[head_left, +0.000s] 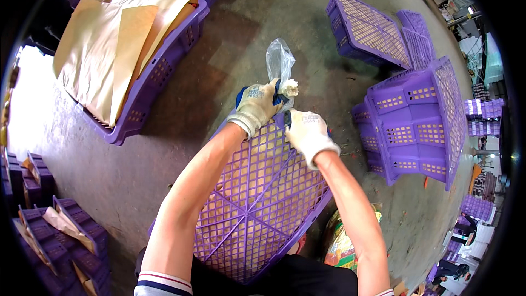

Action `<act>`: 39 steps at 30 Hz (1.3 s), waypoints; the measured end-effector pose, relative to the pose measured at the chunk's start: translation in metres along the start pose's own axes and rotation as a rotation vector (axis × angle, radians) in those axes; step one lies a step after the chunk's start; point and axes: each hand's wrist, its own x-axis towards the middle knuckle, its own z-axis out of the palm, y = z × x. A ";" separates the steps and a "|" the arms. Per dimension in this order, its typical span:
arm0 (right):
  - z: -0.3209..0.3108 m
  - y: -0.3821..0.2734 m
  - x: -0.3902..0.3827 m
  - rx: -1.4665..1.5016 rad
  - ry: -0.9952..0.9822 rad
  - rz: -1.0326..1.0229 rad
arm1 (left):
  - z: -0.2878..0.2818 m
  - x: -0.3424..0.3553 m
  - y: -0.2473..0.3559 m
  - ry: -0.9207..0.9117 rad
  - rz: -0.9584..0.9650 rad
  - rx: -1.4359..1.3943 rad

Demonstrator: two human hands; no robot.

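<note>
Both my hands wear white knit gloves with blue palms. My left hand (pixel 259 102) grips a clear plastic bag (pixel 280 60) by its gathered part. A crumbly cream-white lump (pixel 290 88) shows at the bag, beside the left fingers. Closed like a fist, my right hand (pixel 308 133) is just below and to the right of the bag; a small dark thing shows at its fingers, too hidden to name. Under both hands lies a purple plastic crate (pixel 245 214), its lattice face with spreading ribs turned up, close against my dark-clothed legs.
A purple crate (pixel 143 111) lined with brown paper (pixel 101 55) stands at the left, with similar ones behind. More purple crates (pixel 408 131) rest on the concrete floor (pixel 230 38) at the right. Stacked crates (pixel 66 235) fill the lower left. A colourful printed sack (pixel 341 241) lies beside my right forearm.
</note>
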 end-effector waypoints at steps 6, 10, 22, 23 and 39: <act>-0.012 0.037 0.023 0.490 -0.293 -0.257 | -0.008 -0.008 0.013 0.012 -0.062 -0.124; 0.008 0.018 0.007 0.192 -0.010 -0.129 | -0.009 -0.010 0.012 0.011 -0.102 -0.094; -0.002 0.020 -0.004 0.188 0.058 -0.176 | -0.004 -0.011 0.011 0.081 -0.057 -0.074; 0.001 0.031 0.003 0.321 -0.014 -0.229 | 0.000 -0.011 0.015 0.108 -0.152 -0.141; 0.016 0.021 0.013 0.396 -0.017 -0.075 | -0.001 -0.001 0.004 0.097 -0.019 0.038</act>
